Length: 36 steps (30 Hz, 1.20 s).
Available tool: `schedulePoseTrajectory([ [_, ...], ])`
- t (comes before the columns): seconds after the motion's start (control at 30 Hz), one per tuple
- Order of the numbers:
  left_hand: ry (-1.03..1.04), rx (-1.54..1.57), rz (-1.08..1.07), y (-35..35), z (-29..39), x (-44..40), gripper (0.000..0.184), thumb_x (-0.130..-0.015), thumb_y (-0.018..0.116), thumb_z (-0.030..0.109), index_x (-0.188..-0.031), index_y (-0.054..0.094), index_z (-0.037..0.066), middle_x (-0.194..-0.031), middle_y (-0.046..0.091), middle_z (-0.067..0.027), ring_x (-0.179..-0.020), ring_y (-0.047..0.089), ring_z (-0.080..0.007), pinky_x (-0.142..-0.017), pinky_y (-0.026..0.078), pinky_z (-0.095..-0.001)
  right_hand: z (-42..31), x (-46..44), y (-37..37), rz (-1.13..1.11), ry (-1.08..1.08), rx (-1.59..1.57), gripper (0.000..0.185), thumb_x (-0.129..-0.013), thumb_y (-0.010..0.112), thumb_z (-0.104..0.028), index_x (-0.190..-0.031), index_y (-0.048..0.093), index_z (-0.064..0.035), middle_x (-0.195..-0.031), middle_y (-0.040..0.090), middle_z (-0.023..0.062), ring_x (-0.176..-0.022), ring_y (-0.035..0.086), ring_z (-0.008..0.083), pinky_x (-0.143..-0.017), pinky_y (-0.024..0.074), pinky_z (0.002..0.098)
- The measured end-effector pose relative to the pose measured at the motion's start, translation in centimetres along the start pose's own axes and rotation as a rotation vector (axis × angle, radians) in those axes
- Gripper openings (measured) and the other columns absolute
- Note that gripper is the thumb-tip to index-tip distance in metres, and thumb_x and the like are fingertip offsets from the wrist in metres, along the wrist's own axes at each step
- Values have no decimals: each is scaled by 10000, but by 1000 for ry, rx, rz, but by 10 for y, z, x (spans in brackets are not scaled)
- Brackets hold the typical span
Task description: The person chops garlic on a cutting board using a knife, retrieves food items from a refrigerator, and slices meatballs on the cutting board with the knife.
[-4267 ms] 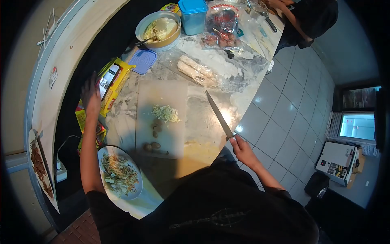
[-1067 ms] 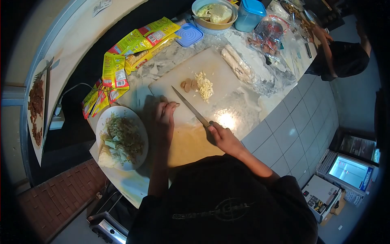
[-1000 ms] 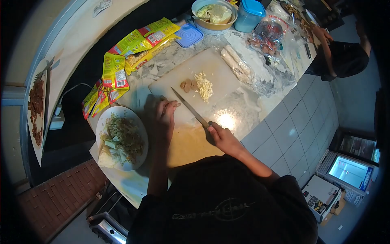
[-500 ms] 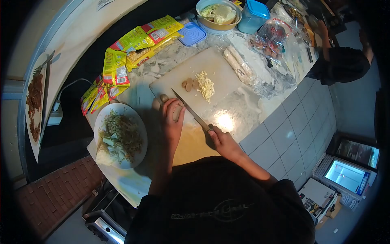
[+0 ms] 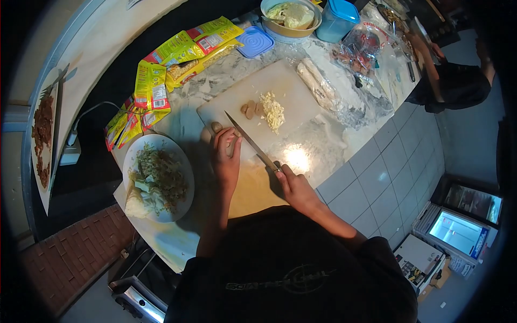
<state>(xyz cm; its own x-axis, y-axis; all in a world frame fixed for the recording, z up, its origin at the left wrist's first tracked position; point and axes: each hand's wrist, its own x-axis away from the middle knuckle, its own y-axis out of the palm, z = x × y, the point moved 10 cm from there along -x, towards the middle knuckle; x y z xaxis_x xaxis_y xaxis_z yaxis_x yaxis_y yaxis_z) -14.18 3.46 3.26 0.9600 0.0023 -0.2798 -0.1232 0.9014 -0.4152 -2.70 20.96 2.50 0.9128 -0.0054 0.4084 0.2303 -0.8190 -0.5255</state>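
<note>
My right hand (image 5: pixel 296 188) is closed round the handle of a kitchen knife (image 5: pixel 250 142), its blade slanting up and left over the near edge of the white cutting board (image 5: pixel 226 109). Left of the blade, the bent fingers of my left hand (image 5: pixel 227 156) hold a small greyish-brown piece that looks like a meatball (image 5: pixel 237 133). Another whole meatball (image 5: pixel 216 127) lies just beyond those fingers. Further up the board are several cut meatball pieces (image 5: pixel 249 109), and beside them a heap of finely chopped pale bits (image 5: pixel 273 114).
On the left stands a plate of shredded vegetables (image 5: pixel 161 177), with yellow-green packets (image 5: pixel 152 89) behind it. A blue lid (image 5: pixel 254 42), a bowl with cabbage (image 5: pixel 291 19) and a plastic-wrapped roll (image 5: pixel 318 83) lie beyond the board. Another person (image 5: pixel 452 83) works at far right.
My left fingers have shifted slightly on the meatball, and the knife's blade has swung a little to the left. At far right the other person's hands have moved, with a blade now showing.
</note>
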Motion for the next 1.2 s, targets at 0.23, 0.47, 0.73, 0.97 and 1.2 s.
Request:
schedulePoseTrajectory([
  [0.23,0,11,-1,0,-4,1,267,-837,702,7,-1094,632,14,-1097,633,-103,-897,626,-196,-811,518,-311,-2,0,0,12,-7,38,317,-1035,413,-305,-1110,467,-2,-625,569,281,-638,570,502,-571,423,563],
  [0.47,60,23,11,-3,1,-1,206,-820,714,0,-1005,625,-9,-1092,650,-119,-895,652,-233,-768,545,-318,-1,-2,1,-3,6,45,307,-1035,414,-296,-1112,460,-3,-622,564,290,-633,568,504,-564,421,563],
  [0.73,75,11,13,-4,3,-1,275,-806,721,-28,-1071,649,-19,-1063,650,-109,-867,656,-204,-769,540,-301,-6,-2,0,-5,18,68,304,-1038,408,-301,-1103,456,-8,-620,562,295,-627,565,511,-554,419,568],
  [0.97,31,43,17,-3,0,-2,178,-816,716,-3,-974,639,-29,-1069,663,-119,-901,660,-233,-776,546,-312,-5,-3,1,2,13,72,311,-1037,407,-305,-1129,453,-12,-617,566,290,-623,570,508,-554,424,572],
  [1.2,24,50,14,-3,2,-3,178,-820,712,-3,-981,641,-30,-1068,665,-117,-909,661,-238,-778,542,-317,-9,-4,2,-16,23,123,306,-1039,398,-297,-1128,440,-7,-614,568,289,-614,568,508,-547,422,575],
])
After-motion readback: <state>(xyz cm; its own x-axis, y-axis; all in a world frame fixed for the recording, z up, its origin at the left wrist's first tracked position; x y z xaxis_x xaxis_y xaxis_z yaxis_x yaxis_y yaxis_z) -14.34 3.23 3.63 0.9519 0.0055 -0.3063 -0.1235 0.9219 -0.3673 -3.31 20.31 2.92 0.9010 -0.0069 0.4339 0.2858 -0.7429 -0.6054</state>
